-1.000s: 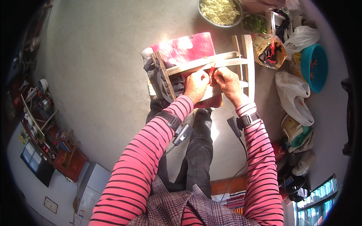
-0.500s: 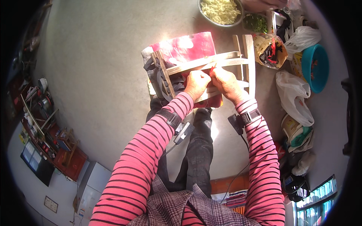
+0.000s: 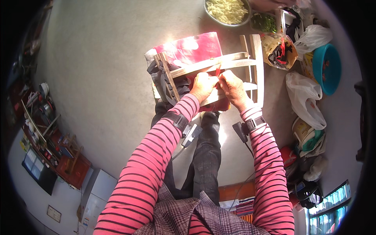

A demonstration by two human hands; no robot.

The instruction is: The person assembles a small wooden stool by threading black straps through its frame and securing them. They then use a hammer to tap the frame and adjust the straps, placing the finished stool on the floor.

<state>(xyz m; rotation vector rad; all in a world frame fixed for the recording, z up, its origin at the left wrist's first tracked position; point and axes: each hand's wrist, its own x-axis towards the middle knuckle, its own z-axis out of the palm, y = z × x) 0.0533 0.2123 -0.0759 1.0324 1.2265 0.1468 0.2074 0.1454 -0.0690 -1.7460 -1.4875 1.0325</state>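
Note:
A wooden frame with pale slats lies across a red cushion or folded cloth with white spots. My left hand and my right hand meet over the middle of the frame, fingers pinched together. Between them a thin red strip, perhaps cloth or ribbon, sticks up against a slat. Both hands seem closed on it, though the fingers hide most of it. On the frame's left bar hang dark grey strips, looped around the wood.
At the top stands a metal bowl of pale shredded food, beside a container of greens. To the right are an open bag, white plastic bags and a blue basin. A cable hangs from each wrist device.
My right hand has shifted slightly left and its fingers have turned. More of the red strip now shows above the hands. The frame sits slightly further left in view.

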